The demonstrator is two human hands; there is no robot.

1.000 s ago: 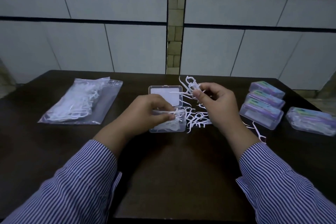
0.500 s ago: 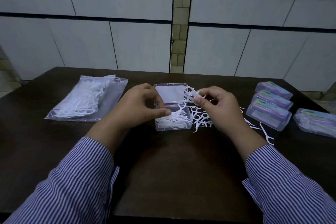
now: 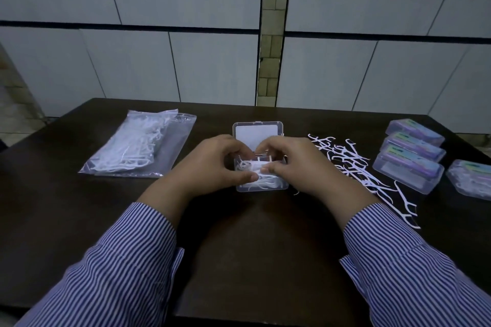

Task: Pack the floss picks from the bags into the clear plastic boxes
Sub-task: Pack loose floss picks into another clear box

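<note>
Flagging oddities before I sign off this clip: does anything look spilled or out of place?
Only the loose floss picks, scattered on the table between the open box and the closed boxes. That looks like a working pile, not an accident. Nothing seems damaged.

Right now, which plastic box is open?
The box in the middle, between both hands: its lid is flipped back. The four boxes at right are shut.

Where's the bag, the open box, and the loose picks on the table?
bag [image 3: 138, 145], head view, middle of the plastic.
open box [image 3: 256, 131], head view, raised lid.
loose picks [image 3: 353, 164], head view, middle of the pile.
</note>
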